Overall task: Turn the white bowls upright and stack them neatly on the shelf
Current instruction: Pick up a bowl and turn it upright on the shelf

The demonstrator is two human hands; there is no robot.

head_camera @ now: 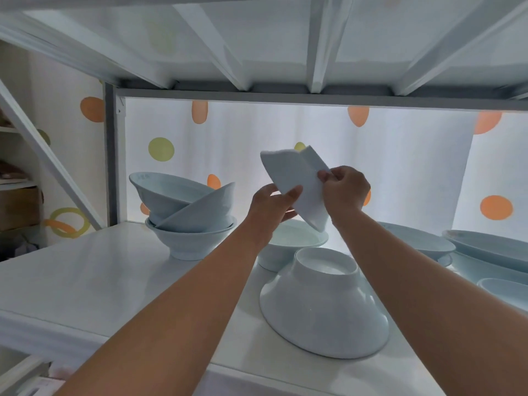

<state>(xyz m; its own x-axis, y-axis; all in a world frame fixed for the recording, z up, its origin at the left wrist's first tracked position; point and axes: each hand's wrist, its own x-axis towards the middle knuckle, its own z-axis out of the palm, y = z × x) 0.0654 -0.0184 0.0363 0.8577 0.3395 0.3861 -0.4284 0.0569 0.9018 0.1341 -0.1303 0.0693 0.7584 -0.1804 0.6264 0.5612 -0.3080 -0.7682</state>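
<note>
Both of my hands are raised above the shelf with one white bowl between them. My left hand grips the held bowl at its lower edge, the thumb pressed flat on the near wall and the fingers curled underneath. My right hand pinches the bowl at its upper right, the fingertips closed on the part nearest the foot. The held bowl is clear of the shelf and tipped steeply on edge, neither upright nor fully turned over. Directly under it an upright bowl stands on the shelf, partly hidden by my left wrist. Just in front of that one, closer to me, an upside-down bowl rests on its rim with its foot ring facing up, lying between my two forearms. To the left, well apart from both, a bowl stack stands near the shelf's back corner: its bottom bowl sits upright, and two more bowls lean crookedly inside it, tilted against each other rather than nested flat. On the right side of the shelf several shallow dishes lie upright, some overlapping, running to the edge of the view. Behind everything hangs a white curtain with orange and green dots, brightly lit from behind. An upper board with white ribs spans overhead. Far left, beyond the frame post, a cardboard box sits on another shelf.
</note>
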